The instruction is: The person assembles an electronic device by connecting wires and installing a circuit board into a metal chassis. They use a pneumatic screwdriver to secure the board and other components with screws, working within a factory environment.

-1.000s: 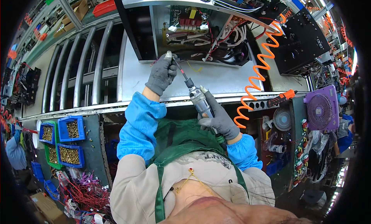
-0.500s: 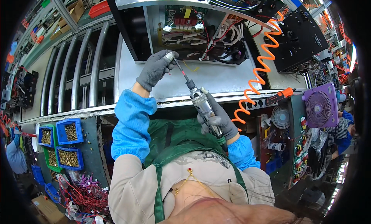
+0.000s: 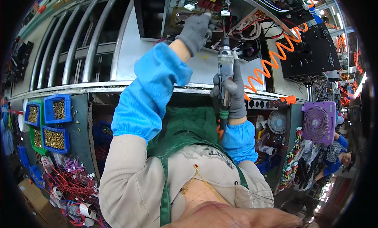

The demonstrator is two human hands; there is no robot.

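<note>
My right hand (image 3: pixel 235 90), in a grey glove, is wrapped around a silver pneumatic screwdriver (image 3: pixel 225 66). The tool's tip end points away from me into an open metal cabinet (image 3: pixel 167 15) full of wiring. Inside its front opening, my left hand (image 3: pixel 193 33), also gloved, is bent with its fingers curled together close to a circuit board (image 3: pixel 207 3) with red parts. What those fingers hold, if anything, is hidden. White connectors and red and white wires (image 3: pixel 252 29) lie beside the driver's bit.
An orange coiled air hose (image 3: pixel 271 62) runs along the right. On the left are metal rollers (image 3: pixel 94 39) and blue bins of brass screws (image 3: pixel 56 138). Bundled red wires (image 3: pixel 71 180) lie below them. A purple fan (image 3: pixel 318 120) stands at right, near another person (image 3: pixel 334 161).
Both hands have moved forward, the left into the cabinet. The screwdriver has swung from leaning left to pointing nearly straight ahead, its bit now inside the cabinet opening.
</note>
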